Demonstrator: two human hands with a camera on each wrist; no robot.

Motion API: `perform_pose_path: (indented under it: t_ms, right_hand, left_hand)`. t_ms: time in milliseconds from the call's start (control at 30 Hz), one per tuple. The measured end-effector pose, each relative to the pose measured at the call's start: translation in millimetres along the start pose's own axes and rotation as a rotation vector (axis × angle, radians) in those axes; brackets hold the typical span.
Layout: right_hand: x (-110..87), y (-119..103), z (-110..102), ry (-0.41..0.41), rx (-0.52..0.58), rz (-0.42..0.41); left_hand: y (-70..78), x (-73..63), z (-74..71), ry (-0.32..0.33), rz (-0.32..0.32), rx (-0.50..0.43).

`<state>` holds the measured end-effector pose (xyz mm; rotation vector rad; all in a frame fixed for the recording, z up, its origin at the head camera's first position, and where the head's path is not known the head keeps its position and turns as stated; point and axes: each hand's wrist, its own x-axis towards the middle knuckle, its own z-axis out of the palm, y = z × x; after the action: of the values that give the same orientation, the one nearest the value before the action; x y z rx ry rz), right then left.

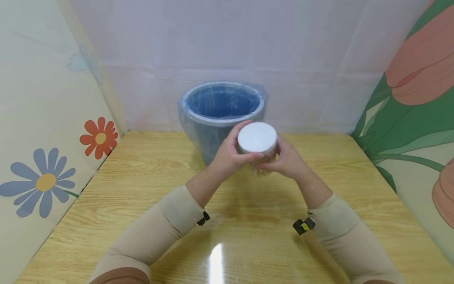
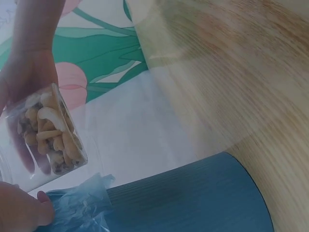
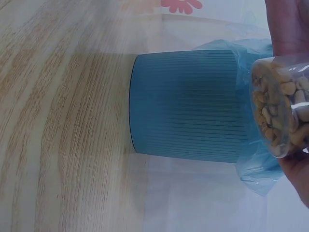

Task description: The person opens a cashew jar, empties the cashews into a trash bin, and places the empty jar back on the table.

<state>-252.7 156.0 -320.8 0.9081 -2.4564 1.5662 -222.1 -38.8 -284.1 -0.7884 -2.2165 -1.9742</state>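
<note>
Between my two hands is a clear jar (image 3: 275, 111) with a white lid (image 1: 257, 137), held up over the table in front of the bin. Pale, curved nuts that look like cashews (image 2: 53, 130) fill its lower part in the left wrist view. My left hand (image 1: 229, 153) grips the lid end from the left, its thumb across the near side. From the right, my right hand (image 1: 289, 159) wraps the jar's body, thumb toward the front. The lid is on the jar and faces up toward the head camera.
A blue ribbed bin (image 3: 188, 106) stands at the back of the wood-grain table (image 1: 156, 169). Its translucent bluish liner (image 3: 258, 179) is folded over the rim. A white sheet (image 1: 312, 71) hangs behind, and flower-printed panels (image 1: 39, 106) border both sides.
</note>
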Motion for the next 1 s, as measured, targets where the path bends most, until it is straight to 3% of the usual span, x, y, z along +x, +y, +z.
perform_pose_path:
  t_ms: [133, 367, 767, 1000]
  right_hand:
    - [0.7, -1, -1, -0.014, 0.007, 0.005]
    - [-0.1, -4, -4, -0.065, 0.036, -0.043]
    - [-1.6, -2, -7, -0.175, 0.154, -0.18]
    - [-2.0, -1, -8, -0.197, 0.158, -0.172]
  left_hand:
    - [-0.5, -0.3, -4.0, -0.047, 0.02, -0.047]
    - [-26.3, 10.2, -16.9, -0.203, 0.09, -0.23]
    - [-28.9, 16.0, -24.1, -0.397, 0.164, -0.314]
    - [-31.3, 18.6, -25.0, -0.425, 0.168, -0.313]
